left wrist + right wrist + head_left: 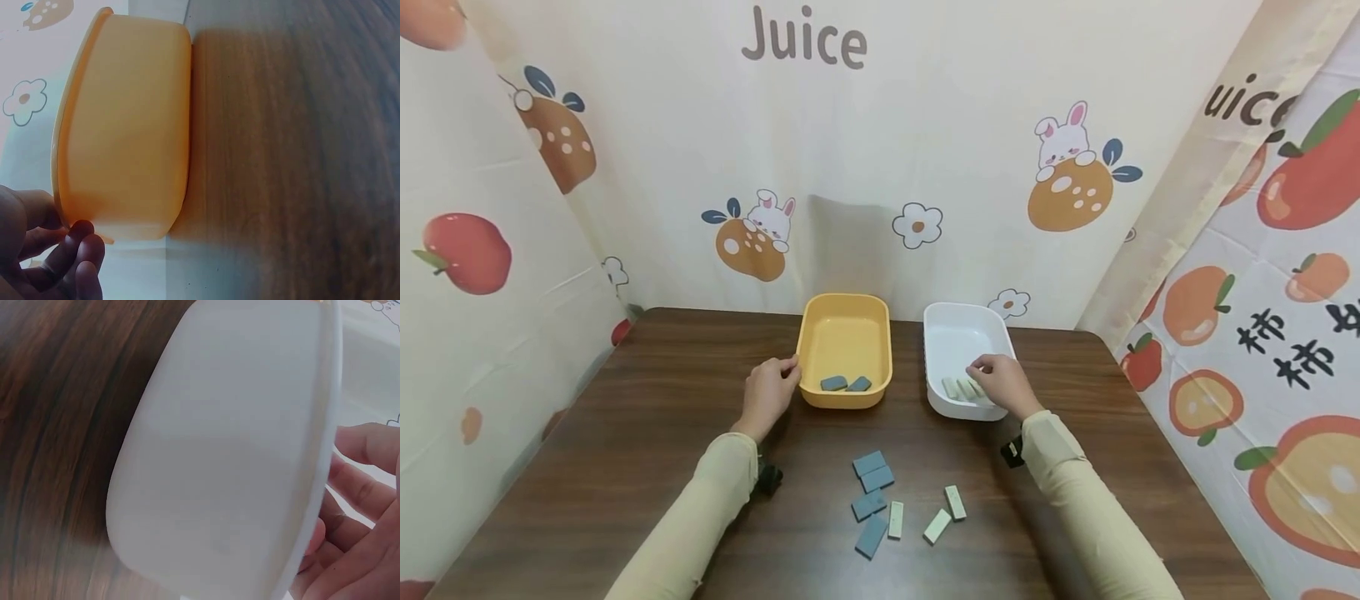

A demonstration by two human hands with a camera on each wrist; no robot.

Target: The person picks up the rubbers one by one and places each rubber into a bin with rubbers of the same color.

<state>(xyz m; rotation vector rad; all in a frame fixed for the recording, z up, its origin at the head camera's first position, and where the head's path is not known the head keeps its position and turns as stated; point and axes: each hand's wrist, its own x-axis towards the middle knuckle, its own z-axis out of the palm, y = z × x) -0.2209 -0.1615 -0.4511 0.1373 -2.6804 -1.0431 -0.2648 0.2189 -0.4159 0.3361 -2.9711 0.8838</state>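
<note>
Left hand, left of centre, is reaching to the near-left edge of the yellow tub; its fingers are curling together and pinching the rim. Right hand, right of centre, is reaching over the right side of the white tub; its fingers are bending close together within the rim, their tips being hidden in the right wrist view, so whether they are gripping anything cannot be told. Two blue blocks are lying at the near end of the yellow tub; pale blocks are lying side by side at the near end of the white one, just beneath the right fingers. At lower centre, four more blue blocks and three more pale blocks are lying on the worktop. A printed curtain is hanging behind, across the upper frame.
</note>
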